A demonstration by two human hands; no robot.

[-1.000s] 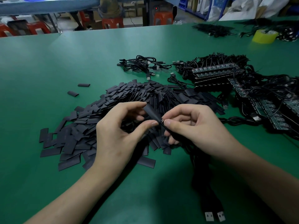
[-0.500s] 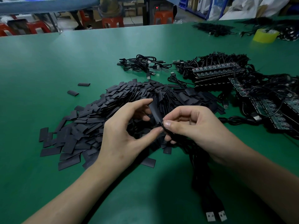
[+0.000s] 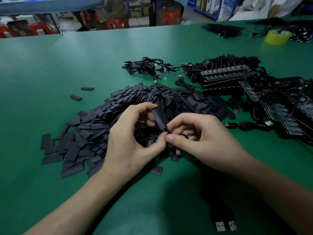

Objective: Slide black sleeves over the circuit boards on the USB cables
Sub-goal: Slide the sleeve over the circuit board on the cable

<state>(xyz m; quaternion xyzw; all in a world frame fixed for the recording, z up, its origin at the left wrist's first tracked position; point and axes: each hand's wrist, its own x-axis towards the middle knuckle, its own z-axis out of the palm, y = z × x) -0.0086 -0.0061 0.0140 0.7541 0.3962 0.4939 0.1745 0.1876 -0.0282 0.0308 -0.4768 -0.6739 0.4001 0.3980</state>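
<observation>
Black heat-shrink fills the middle of the green table (image 3: 50, 65); from the loose pile of sleeves (image 3: 94, 133) one black sleeve (image 3: 159, 118) is raised between our hands. Over the last second it has swung from a low slant to nearly upright, and the left hand (image 3: 128, 139) has closed in toward the right. The left forefinger now caps the sleeve's top end while the other curled fingers grip it from behind. The right hand (image 3: 203, 138) pinches the thin cable (image 3: 166, 130) between thumb and forefinger just below the sleeve's lower end, and a small loop of that cable has appeared among its fingers. No bare board shows at that joint; we judge the sleeve already drawn over it, with only seating left. The cable trails toward us and ends at two USB plugs (image 3: 225, 225). Stacked circuit boards (image 3: 225, 75) with their leads wait to the right, well apart from the hands. As for writing, we can read none: the roll of yellow tape (image 3: 277, 37) looks plain, the boards' markings are blurred, and a red display (image 3: 164, 7) beyond the table is too small to read.
</observation>
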